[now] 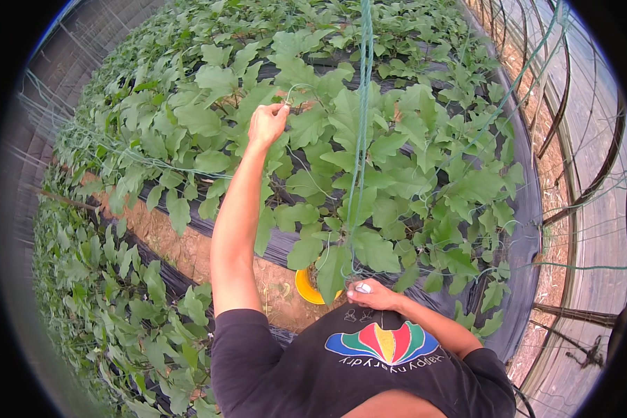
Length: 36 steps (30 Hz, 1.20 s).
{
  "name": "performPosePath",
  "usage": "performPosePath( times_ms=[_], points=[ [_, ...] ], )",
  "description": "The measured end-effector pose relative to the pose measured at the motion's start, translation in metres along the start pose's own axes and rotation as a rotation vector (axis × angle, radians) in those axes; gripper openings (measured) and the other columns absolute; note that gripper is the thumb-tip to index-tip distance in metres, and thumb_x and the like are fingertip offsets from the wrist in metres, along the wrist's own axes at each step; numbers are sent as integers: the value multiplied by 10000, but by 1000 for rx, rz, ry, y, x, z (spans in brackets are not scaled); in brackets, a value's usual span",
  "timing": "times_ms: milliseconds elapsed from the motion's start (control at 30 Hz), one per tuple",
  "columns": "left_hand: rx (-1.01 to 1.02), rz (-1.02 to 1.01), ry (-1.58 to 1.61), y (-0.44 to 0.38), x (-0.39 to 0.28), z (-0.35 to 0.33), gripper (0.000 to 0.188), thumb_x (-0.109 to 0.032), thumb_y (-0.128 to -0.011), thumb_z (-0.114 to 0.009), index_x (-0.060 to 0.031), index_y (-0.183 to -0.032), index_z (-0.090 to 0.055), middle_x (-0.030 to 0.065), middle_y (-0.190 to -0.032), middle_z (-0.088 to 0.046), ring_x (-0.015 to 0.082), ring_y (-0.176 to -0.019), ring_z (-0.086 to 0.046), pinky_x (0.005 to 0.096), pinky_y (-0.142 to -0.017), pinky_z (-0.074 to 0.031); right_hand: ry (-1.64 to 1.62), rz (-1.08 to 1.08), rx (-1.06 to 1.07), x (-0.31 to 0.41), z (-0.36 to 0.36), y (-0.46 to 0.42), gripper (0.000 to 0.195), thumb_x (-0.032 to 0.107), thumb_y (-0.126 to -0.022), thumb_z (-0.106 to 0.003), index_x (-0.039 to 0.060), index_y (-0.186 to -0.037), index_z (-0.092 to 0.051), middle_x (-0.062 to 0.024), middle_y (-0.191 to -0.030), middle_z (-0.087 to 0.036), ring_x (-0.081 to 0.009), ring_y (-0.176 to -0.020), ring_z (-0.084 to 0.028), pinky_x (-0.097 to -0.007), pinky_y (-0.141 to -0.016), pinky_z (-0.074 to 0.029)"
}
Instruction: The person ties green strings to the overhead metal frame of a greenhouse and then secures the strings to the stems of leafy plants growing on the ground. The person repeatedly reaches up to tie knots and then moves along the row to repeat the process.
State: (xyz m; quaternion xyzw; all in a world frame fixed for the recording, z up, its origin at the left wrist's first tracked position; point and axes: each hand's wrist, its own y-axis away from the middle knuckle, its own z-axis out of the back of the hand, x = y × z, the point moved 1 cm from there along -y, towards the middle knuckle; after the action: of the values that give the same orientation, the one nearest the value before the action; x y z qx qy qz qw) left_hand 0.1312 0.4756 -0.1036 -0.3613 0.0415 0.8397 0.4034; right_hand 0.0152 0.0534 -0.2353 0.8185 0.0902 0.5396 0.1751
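My left hand (269, 123) reaches forward over broad-leaved plants (209, 117), its fingers closed on the end of a thin pale green cord (298, 86) that arches over the leaves. Close to my body, my right hand (371, 294) is curled, with something white (363, 288) at a finger; whether that is a wrap or a held thing I cannot tell. Thin green strings run by its fingertips, and whether it grips them is unclear. A bundle of green twine (364, 104) hangs down between my hands. A yellow bucket (307, 287), partly hidden by a leaf, stands left of my right hand.
Black plastic mulch (525, 235) covers the beds. A bare soil path (198, 256) runs left of me, with another plant row (151, 334) beyond. More green twine (136, 157) stretches across at the left. Curved frame bars (601, 177) and plastic film of a greenhouse rise at the right.
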Motion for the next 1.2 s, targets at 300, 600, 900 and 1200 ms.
performPosePath(
  times_ms=[300,600,900,1200],
  points=[
    [295,-51,574,13,7,-52,572,-153,-923,-482,34,-1429,-290,171,-1226,-552,220,-906,-644,353,-824,-503,-160,105,-31,18,-20,-32,316,334,-976,-555,40,-862,-589,23,-632,-479,-55,-546,-424,-215,-481,-336],
    [833,-22,1217,256,13,-75,741,-547,-905,-538,-29,-1407,-371,164,-1318,-521,302,-1231,-496,468,-1053,-366,-208,114,-360,17,-7,-68,272,298,-982,-542,60,-852,-568,14,-649,-502,-95,-573,-487,-254,-509,-388],
    [623,337,1246,344,66,-80,448,-424,-982,-493,-68,-714,-446,46,-715,-514,190,-738,-557,311,-692,-449,420,88,-150,-16,-19,-79,388,358,-929,-615,29,-732,-561,-13,-606,-525,-90,-584,-480,-288,-544,-410],
    [174,571,1416,355,92,-63,388,-396,-979,-520,-94,-740,-468,-23,-587,-359,127,-523,-453,287,-563,-422,521,38,-46,-41,5,-59,345,386,-949,-563,50,-950,-637,-99,-723,-624,-187,-660,-595,-359,-633,-480]
  ],
)
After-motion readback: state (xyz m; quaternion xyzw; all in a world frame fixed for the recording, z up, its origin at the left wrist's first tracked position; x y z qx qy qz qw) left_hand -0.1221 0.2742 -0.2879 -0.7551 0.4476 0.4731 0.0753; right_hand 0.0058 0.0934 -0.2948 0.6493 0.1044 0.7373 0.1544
